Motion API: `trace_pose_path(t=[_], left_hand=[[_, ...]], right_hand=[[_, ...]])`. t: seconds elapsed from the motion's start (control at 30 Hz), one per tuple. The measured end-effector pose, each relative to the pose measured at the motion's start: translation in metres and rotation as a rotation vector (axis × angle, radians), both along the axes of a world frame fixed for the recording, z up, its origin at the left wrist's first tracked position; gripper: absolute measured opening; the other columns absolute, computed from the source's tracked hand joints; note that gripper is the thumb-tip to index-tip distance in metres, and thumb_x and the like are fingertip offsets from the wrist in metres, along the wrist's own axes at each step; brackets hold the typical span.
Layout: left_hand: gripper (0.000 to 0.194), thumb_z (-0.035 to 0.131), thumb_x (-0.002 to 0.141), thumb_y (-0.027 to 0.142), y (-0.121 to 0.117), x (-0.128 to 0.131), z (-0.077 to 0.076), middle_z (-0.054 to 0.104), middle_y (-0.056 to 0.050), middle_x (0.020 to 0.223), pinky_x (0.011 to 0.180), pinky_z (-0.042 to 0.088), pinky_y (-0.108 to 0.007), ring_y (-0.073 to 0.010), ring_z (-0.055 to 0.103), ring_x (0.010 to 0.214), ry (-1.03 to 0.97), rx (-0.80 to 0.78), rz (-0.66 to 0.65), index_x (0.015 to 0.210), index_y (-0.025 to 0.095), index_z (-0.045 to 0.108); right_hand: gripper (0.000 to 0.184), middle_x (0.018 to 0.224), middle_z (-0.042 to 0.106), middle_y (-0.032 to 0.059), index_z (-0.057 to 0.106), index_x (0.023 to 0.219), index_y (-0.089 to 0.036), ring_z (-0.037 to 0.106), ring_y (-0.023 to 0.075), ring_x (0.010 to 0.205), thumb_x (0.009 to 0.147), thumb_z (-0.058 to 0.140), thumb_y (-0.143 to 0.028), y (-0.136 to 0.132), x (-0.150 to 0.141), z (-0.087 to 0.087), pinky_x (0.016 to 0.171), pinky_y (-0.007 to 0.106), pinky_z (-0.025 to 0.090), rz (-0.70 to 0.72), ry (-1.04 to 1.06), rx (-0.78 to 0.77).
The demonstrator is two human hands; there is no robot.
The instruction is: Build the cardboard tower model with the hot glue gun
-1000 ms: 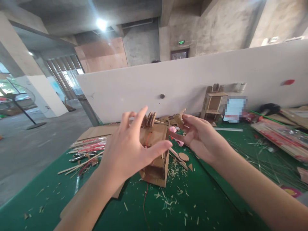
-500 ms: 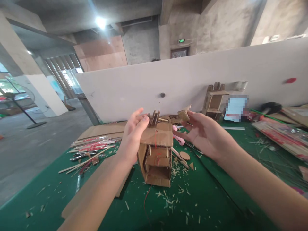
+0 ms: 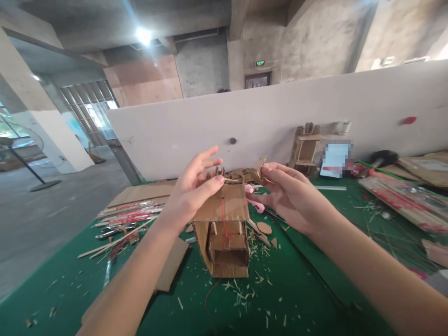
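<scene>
One crumpled brown piece point(image 3: 258, 171) above ridged, boxy cardboard point(image 3: 224, 205).

L hand point(image 3: 193, 189), R hand point(image 3: 289, 193), forearms point(image 3: 135, 270) bare

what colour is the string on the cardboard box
The string is red; it shows best in the head view, against the brown box.

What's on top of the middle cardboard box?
The cardboard box has red string running over its front edge, and small upright cardboard pieces farther back. The left hand partly covers those, so their full shape can't be seen.
</scene>
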State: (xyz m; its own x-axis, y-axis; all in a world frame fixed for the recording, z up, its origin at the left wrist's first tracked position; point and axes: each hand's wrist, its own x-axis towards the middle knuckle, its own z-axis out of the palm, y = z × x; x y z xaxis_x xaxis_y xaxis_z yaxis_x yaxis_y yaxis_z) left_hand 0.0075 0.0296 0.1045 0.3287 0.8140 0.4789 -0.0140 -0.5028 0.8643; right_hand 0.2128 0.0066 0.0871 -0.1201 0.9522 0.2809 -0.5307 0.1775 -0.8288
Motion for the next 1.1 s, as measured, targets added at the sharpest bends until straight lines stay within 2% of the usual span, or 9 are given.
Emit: trace_pose_path(t=[0.13, 0.23, 0.47, 0.57, 0.73, 0.9, 1.0, 1.1], left_hand=[[0.033, 0.066, 0.082, 0.037, 0.002, 0.0, -0.002, 0.065, -0.005, 0.116, 0.085, 0.05, -0.034, -0.0207, 0.061, 0.099, 0.038, 0.001, -0.009, 0.113, 0.027, 0.064], [0.024, 0.065, 0.083, 0.036, 0.001, 0.002, -0.004, 0.067, -0.004, 0.107, 0.078, 0.051, -0.031, -0.0183, 0.062, 0.091, 0.007, -0.005, 0.02, 0.106, 0.026, 0.068], [0.024, 0.065, 0.083, 0.034, 0.0, 0.006, -0.007, 0.068, -0.003, 0.109, 0.082, 0.051, -0.031, -0.0185, 0.064, 0.095, -0.059, 0.012, 0.038, 0.106, 0.027, 0.067], [0.024, 0.065, 0.083, 0.033, -0.001, 0.007, -0.008, 0.069, -0.002, 0.109, 0.084, 0.051, -0.031, -0.018, 0.064, 0.095, -0.084, 0.006, 0.042, 0.107, 0.028, 0.066], [0.027, 0.065, 0.082, 0.032, -0.002, 0.009, -0.007, 0.069, -0.004, 0.11, 0.085, 0.053, -0.033, -0.0195, 0.065, 0.098, -0.101, -0.013, 0.042, 0.109, 0.026, 0.064], [0.034, 0.068, 0.08, 0.032, -0.003, 0.012, -0.006, 0.068, -0.006, 0.113, 0.086, 0.053, -0.034, -0.0222, 0.063, 0.105, -0.149, -0.024, 0.039, 0.112, 0.023, 0.059], [0.036, 0.069, 0.079, 0.033, -0.004, 0.013, -0.006, 0.068, -0.007, 0.114, 0.085, 0.054, -0.034, -0.0233, 0.063, 0.106, -0.149, -0.022, 0.05, 0.111, 0.022, 0.058], [0.037, 0.069, 0.08, 0.034, -0.004, 0.013, -0.006, 0.068, -0.007, 0.114, 0.083, 0.054, -0.034, -0.0227, 0.064, 0.103, -0.151, -0.027, 0.064, 0.112, 0.021, 0.058]], right_hand=[[0.012, 0.082, 0.052, 0.0005, 0.064, 0.074, -0.02, 0.056, 0.0163, 0.08, 0.084, 0.066, -0.027, -0.002, -0.003, 0.002, 0.055, 0.028, 0.051, -0.014, -0.037, 0.013], [0.012, 0.082, 0.052, 0.0005, 0.064, 0.074, -0.02, 0.057, 0.0171, 0.08, 0.084, 0.065, -0.026, -0.003, -0.005, 0.003, 0.054, 0.028, 0.05, -0.031, -0.053, 0.025], [0.014, 0.079, 0.054, 0.0003, 0.064, 0.071, -0.018, 0.054, 0.0136, 0.08, 0.083, 0.066, -0.024, -0.004, -0.005, 0.004, 0.075, 0.037, 0.056, -0.086, -0.086, 0.043], [0.014, 0.08, 0.057, 0.0006, 0.063, 0.072, -0.018, 0.056, 0.0134, 0.077, 0.083, 0.067, -0.027, -0.003, -0.006, 0.003, 0.075, 0.037, 0.055, -0.09, -0.143, 0.076], [0.017, 0.082, 0.062, 0.0016, 0.062, 0.075, -0.021, 0.059, 0.0139, 0.071, 0.082, 0.067, -0.035, -0.001, -0.008, 0.002, 0.065, 0.033, 0.055, -0.194, -0.355, 0.118], [0.016, 0.081, 0.063, 0.0027, 0.065, 0.075, -0.023, 0.06, 0.0162, 0.076, 0.083, 0.064, -0.037, -0.002, -0.007, 0.006, 0.068, 0.033, 0.056, -0.238, -0.487, 0.172], [0.014, 0.082, 0.064, 0.0036, 0.066, 0.076, -0.024, 0.061, 0.0178, 0.077, 0.083, 0.064, -0.037, -0.003, -0.007, 0.007, 0.066, 0.034, 0.056, -0.256, -0.519, 0.19], [0.014, 0.083, 0.065, 0.0039, 0.066, 0.075, -0.025, 0.062, 0.019, 0.08, 0.081, 0.065, -0.038, -0.003, -0.008, 0.006, 0.072, 0.038, 0.057, -0.277, -0.536, 0.185]])
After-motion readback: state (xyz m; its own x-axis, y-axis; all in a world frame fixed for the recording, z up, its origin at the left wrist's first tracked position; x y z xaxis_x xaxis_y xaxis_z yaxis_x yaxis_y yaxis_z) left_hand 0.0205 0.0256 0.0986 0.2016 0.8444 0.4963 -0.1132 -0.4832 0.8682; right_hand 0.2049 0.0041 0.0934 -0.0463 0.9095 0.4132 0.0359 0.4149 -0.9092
